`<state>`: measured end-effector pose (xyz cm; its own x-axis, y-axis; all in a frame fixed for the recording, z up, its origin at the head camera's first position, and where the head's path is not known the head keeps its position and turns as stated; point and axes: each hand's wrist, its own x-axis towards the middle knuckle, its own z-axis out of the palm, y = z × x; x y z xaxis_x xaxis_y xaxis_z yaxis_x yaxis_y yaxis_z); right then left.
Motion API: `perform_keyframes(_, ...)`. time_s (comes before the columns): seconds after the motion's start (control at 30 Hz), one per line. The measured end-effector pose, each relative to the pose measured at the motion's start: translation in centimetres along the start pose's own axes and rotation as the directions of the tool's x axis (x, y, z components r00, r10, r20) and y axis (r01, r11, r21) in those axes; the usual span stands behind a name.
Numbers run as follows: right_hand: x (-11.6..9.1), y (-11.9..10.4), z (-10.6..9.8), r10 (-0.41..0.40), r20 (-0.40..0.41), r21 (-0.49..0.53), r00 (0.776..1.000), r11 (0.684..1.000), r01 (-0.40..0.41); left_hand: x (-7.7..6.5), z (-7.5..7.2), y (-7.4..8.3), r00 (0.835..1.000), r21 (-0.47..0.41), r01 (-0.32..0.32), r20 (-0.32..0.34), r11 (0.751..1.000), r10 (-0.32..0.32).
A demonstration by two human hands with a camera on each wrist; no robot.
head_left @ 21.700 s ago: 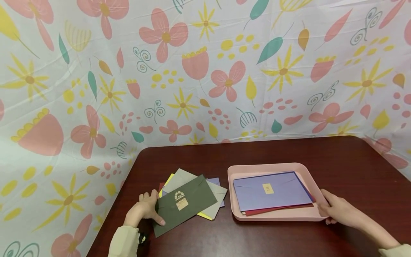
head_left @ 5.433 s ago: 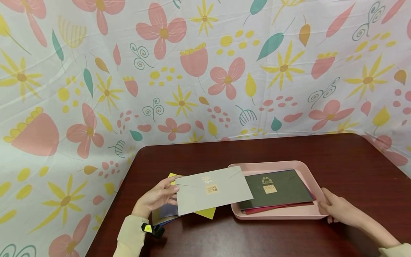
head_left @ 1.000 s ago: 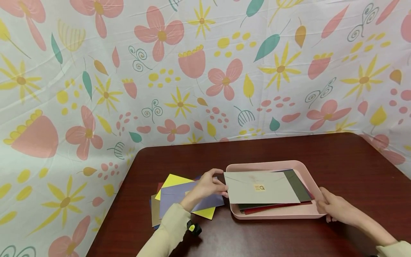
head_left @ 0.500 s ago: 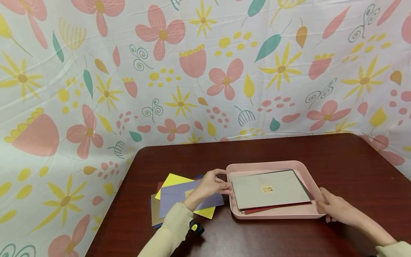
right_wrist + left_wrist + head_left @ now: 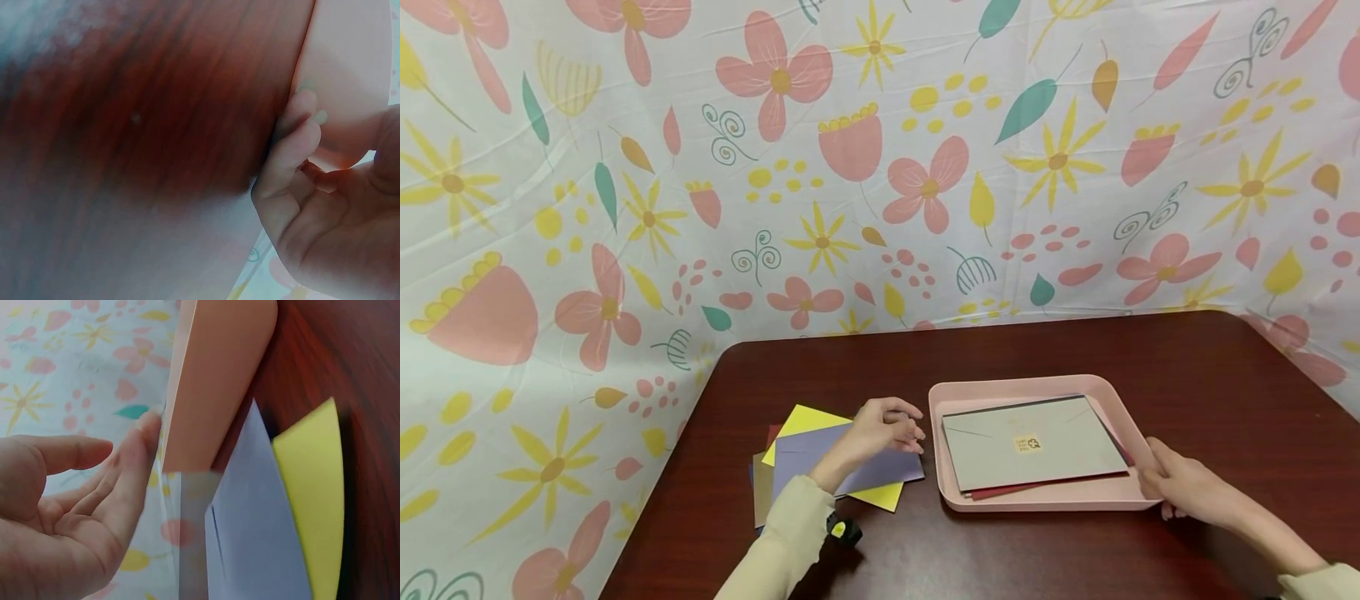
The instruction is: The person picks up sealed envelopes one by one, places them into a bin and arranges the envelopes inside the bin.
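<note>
My left hand (image 5: 880, 429) hovers over the envelope pile with relaxed, slightly bent fingers and holds nothing; the left wrist view shows air between thumb and fingers. Under it lies a purple envelope (image 5: 880, 475) on a yellow envelope (image 5: 801, 418), with a brown envelope (image 5: 763, 493) and a bit of red peeking out. A pink tray (image 5: 1045, 502) stands to the right. On top of its stack rests a light grey envelope (image 5: 985, 462) with a small gold label; dark and red edges show beneath. My right hand (image 5: 1183, 483) grips the tray's right side, fingers curled at its wall.
Everything stands on a dark reddish-brown table (image 5: 1000, 554) with rounded far corners. Behind it hangs a white cloth (image 5: 865, 250) with a flower print. A black band (image 5: 844, 530) is on the left wrist.
The dark green envelope, then the grey one, have moved from the left pile onto the tray's stack. My left hand has released the grey envelope and drawn back leftward. The right hand keeps its grip.
</note>
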<state>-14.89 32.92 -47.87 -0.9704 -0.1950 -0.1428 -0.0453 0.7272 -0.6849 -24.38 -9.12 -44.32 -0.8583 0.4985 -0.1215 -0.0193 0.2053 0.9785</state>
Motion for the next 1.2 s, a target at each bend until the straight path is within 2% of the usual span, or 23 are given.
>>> perform_keyframes(0.17, 0.1, 0.1, 0.0, -0.007, 0.002, 0.003, 1.000, 1.000, 0.007, -0.7, -1.7, -0.7, 0.999, 0.060, 0.031, -0.009, 0.998, -0.031)
perform_keyframes(0.3, 0.1, 0.0, 0.0, -0.003, 0.006, 0.004, 1.000, 1.000, 0.003, -1.3, -2.9, -1.2, 1.000, 0.141, 0.025, -0.001, 0.990, -0.026)
perform_keyframes(0.57, 0.0, -0.3, 0.0, 0.020, 0.011, -0.013, 1.000, 1.000, -0.020, -2.9, -5.5, -1.6, 0.997, 0.254, 0.074, 0.011, 0.964, -0.079)
perform_keyframes(0.73, -0.1, -0.4, 0.0, 0.008, 0.011, -0.013, 1.000, 1.000, -0.008, -3.8, -7.3, -1.8, 0.997, 0.351, 0.082, -0.041, 0.933, -0.073)
perform_keyframes(0.8, -0.1, -0.3, 0.0, -0.007, 0.011, -0.010, 1.000, 1.000, 0.007, -4.2, -7.9, -1.9, 0.991, 0.410, 0.119, -0.102, 0.904, -0.084)
perform_keyframes(0.87, -0.1, -0.3, 0.0, -0.016, 0.011, -0.012, 1.000, 1.000, 0.016, -4.7, -8.4, -2.0, 0.976, 0.458, 0.189, -0.182, 0.869, -0.117)
perform_keyframes(1.0, -0.1, -0.1, 0.0, -0.024, 0.015, -0.008, 1.000, 1.000, 0.024, -5.6, -9.0, -2.3, 0.922, 0.565, 0.351, -0.348, 0.746, -0.170)
perform_keyframes(1.1, 0.0, 0.0, 0.0, -0.012, 0.015, -0.001, 1.000, 1.000, 0.012, -6.3, -9.4, -2.4, 0.892, 0.615, 0.422, -0.412, 0.666, -0.185)
perform_keyframes(1.2, 0.1, 0.2, 0.0, -0.003, 0.018, 0.009, 1.000, 1.000, 0.003, -6.9, -10.1, -2.5, 0.877, 0.625, 0.457, -0.435, 0.633, -0.204)
